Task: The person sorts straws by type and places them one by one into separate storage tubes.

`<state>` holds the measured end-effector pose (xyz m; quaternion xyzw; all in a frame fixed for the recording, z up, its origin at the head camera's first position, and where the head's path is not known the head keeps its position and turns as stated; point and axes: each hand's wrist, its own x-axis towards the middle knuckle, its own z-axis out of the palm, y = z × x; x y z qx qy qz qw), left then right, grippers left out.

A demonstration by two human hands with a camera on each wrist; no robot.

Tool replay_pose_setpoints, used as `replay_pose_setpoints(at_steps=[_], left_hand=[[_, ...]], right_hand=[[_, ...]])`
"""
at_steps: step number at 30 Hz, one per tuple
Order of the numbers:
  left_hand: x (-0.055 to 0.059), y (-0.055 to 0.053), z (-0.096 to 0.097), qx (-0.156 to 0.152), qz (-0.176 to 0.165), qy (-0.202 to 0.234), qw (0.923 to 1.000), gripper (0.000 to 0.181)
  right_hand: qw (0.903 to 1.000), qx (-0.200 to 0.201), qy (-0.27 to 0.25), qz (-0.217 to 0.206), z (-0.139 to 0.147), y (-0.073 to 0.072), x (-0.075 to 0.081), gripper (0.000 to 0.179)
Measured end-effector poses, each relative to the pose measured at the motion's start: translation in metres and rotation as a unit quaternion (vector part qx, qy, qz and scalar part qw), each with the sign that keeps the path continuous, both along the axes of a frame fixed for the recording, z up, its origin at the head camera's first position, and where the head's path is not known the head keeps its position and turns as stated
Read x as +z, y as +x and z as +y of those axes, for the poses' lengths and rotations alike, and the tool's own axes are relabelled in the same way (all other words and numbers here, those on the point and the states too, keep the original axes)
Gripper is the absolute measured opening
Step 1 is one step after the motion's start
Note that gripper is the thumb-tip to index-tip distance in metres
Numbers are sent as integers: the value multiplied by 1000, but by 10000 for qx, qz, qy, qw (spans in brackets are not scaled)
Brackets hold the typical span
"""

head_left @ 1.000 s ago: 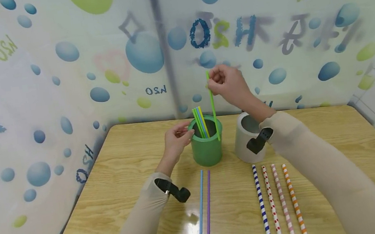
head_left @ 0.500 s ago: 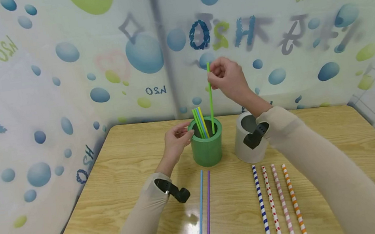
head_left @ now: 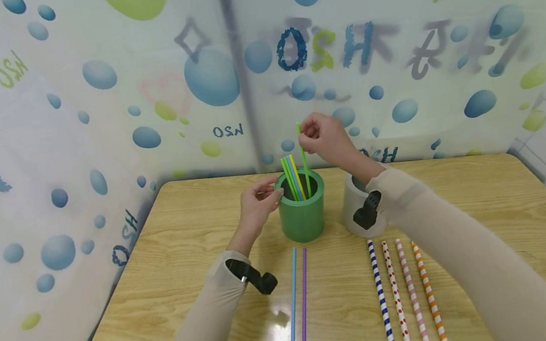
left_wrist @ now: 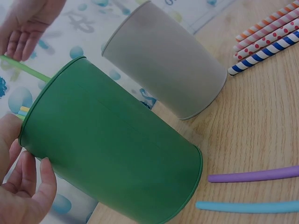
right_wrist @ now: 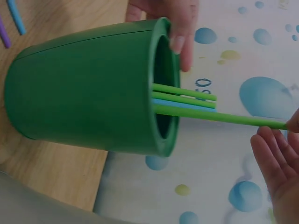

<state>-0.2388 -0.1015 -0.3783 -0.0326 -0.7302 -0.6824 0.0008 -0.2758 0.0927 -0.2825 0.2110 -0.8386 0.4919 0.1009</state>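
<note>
My left hand grips the rim of the green cup, its thumb over the edge. Several straws in green, blue and yellow lean inside the cup. Above it, my right hand pinches a green straw near the top end. That straw stands almost upright, its lower part within the cup mouth. The right wrist view shows the same green straw between thumb and fingers, passing beside the shorter ends of the others.
A grey cup stands right of the green one, partly behind my right forearm. In front lie a blue straw and a purple straw. Farther right lie several patterned paper straws. A printed curtain hangs behind the table.
The green straw was in front of the cup, rose over the rim, and is now lower inside the mouth. My right hand rose, then moved down and left. The left hand stays put.
</note>
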Motion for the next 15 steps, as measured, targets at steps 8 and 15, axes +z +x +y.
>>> replay_pose_setpoints(at_steps=[8,15], left_hand=[[18,14,3,47,15,-92,9999,35],[19,15,3,19,32,-43,10000,35]], right_hand=[[9975,107,557,-427,2,-2,-22,14],[9936,231,751,-811,2,-5,-30,13]])
